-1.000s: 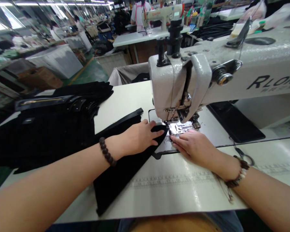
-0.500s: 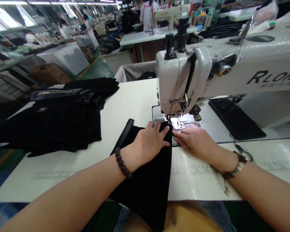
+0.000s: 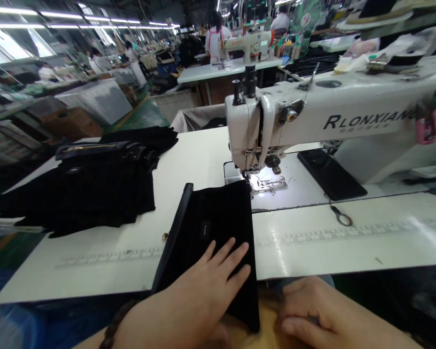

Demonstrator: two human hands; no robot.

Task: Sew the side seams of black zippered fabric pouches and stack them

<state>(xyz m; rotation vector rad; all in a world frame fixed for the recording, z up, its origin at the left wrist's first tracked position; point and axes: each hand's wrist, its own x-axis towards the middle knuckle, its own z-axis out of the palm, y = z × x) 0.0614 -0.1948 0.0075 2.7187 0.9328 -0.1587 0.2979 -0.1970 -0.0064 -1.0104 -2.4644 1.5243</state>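
A black fabric panel (image 3: 221, 208) with a small dark label (image 3: 205, 230) and a smooth dark strip (image 3: 172, 232) along its left side lies on the sewing table. Its upper right corner is at the needle area of the sewing machine (image 3: 247, 177). My left hand (image 3: 214, 281) rests flat on the lower part of the panel, fingers spread. Below the table's front edge, to the right of the panel, my right hand (image 3: 308, 310) is closed with curled fingers; what they hold, if anything, is hidden.
A pile of black fabric pieces (image 3: 105, 189) lies on the left of the table. Right of the needle are a black phone (image 3: 330, 174) and a small dark-handled tool with a ring (image 3: 343, 218). Pink-handled snips (image 3: 428, 123) hang on the machine. Other people work farther back.
My left hand has slid down the panel towards me. My right hand has left the needle area and dropped below the table edge. The view has shifted, showing more of the machine.
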